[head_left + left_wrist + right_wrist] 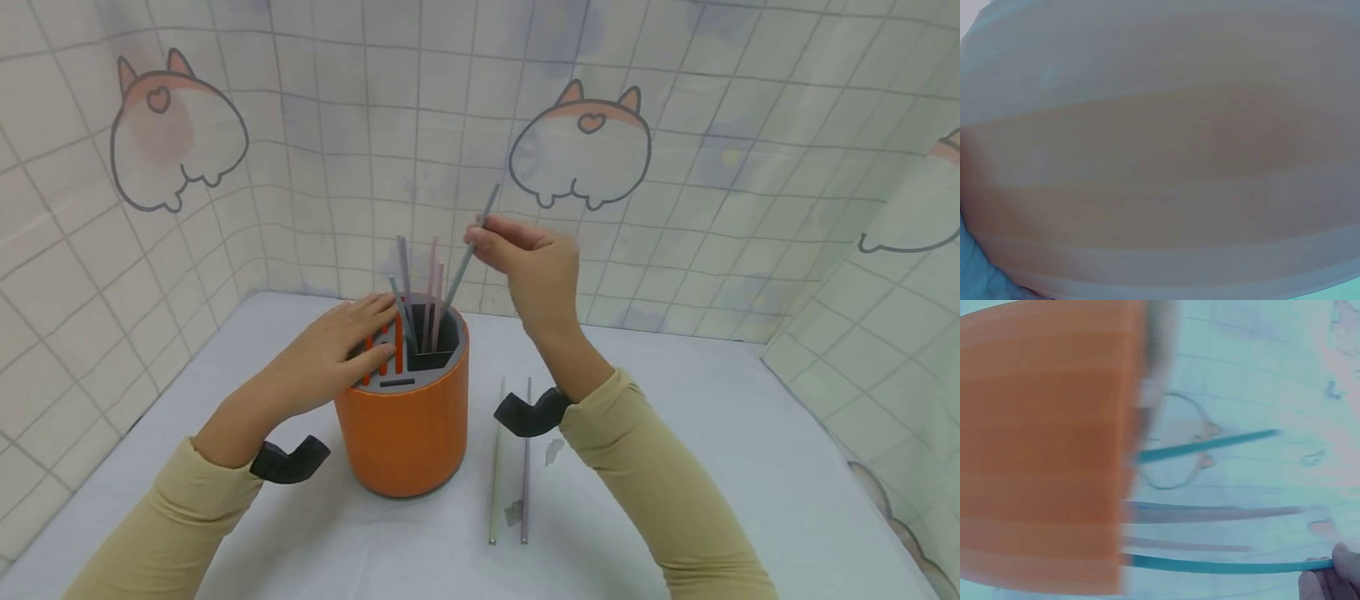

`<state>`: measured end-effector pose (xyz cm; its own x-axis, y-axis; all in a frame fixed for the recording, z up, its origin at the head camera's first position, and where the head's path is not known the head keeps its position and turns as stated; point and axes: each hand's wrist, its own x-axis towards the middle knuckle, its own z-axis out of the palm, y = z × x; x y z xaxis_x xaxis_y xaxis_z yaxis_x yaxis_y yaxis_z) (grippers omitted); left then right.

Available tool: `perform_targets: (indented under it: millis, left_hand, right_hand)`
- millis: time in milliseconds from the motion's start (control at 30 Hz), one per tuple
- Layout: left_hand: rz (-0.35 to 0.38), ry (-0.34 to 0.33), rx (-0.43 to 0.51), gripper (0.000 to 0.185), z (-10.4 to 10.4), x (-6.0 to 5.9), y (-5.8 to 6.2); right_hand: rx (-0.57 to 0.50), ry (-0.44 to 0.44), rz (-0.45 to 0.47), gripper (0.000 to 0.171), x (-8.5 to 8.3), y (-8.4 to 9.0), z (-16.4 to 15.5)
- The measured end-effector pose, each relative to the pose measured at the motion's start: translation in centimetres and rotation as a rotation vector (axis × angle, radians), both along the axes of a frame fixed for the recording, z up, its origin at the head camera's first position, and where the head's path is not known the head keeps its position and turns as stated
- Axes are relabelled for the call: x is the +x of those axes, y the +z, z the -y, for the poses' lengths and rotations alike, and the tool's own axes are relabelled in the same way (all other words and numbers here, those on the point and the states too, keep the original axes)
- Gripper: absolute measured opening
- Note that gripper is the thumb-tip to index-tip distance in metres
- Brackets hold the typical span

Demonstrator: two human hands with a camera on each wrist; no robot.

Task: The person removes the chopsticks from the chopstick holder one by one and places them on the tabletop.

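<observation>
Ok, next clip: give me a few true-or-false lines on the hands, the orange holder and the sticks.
1. The right hand pinches a grey stick whose lower end is in the orange holder. True.
2. The left hand holds a stick. False: it rests open on the holder's top.
3. Two sticks lie on the table right of the holder. True.
4. The holder lies on its side. False: it stands upright.

A white surface (750, 467) filled the lower frame. At lower centre, two loose straws (510, 467), one pale green and one mauve, lay side by side on it. A grid-patterned backdrop (375, 100) with cartoon corgi rears (579, 150) rose behind and along both sides.
</observation>
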<state>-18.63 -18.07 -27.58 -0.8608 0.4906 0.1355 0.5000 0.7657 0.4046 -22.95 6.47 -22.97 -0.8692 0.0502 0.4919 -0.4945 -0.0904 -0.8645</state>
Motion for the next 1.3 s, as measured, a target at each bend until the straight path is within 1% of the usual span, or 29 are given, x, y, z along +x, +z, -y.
perform_targets:
  millis: [100,200,367,500,633,700,800,933,1000,1067,1200,1233,1300]
  left_hand:
    - [0.002,-0.001,0.0,0.061,0.0,0.0,0.0]
    - [0.005,0.0,0.002,0.061,0.0,0.0,0.0]
    - [0.004,-0.003,0.003,0.061,0.1,-0.1,0.0]
    - [0.001,-0.005,0.004,0.061,0.1,-0.1,0.0]
    - [-0.002,-0.007,0.006,0.061,0.1,-0.1,0.0]
    - [-0.003,-0.007,0.008,0.061,0.1,-0.1,-0.1]
    - [-0.002,-0.005,0.008,0.061,0.2,-0.1,-0.2]
    - [-0.001,0.001,0.004,0.061,0.3,0.0,-0.2]
    - [-0.001,0.0,0.006,0.061,0.3,0.0,-0.2]
    - [0.001,-0.001,0.009,0.062,0.3,-0.1,-0.1]
    - [0.005,-0.003,0.008,0.062,0.2,-0.1,-0.1]
    - [0.006,-0.003,0.006,0.062,0.2,-0.1,-0.1]
    - [0.007,-0.003,0.007,0.062,0.3,0.0,-0.1]
  right_hand:
    - [-0.1,-0.024,-0.058,0.024,0.6,1.6,-1.0]
    - [-0.214,-0.034,-0.076,0.022,1.2,3.2,-2.0]
    - [-0.358,-0.027,-0.096,0.019,2.4,5.4,-3.5]
    - [-0.447,-0.037,-0.118,0.021,3.1,6.4,-4.6]
    - [-0.476,-0.077,-0.123,0.023,3.4,6.5,-5.7]
    - [-0.455,-0.1,-0.114,0.022,3.3,6.1,-6.3]
    - [-0.383,-0.143,-0.071,0.021,2.9,5.1,-7.3]
    - [-0.253,-0.174,-0.013,0.019,2.0,2.9,-8.8]
    - [-0.193,-0.17,0.019,0.017,1.5,1.7,-9.6]
    - [-0.14,-0.158,0.071,0.015,1.0,0.4,-10.4]
    - [-0.036,-0.126,0.22,0.009,0.2,-2.3,-12.0]
    - [-0.004,-0.119,0.256,0.01,0.0,-3.0,-12.3]
    - [0.07,-0.108,0.322,0.016,-0.2,-4.4,-12.8]
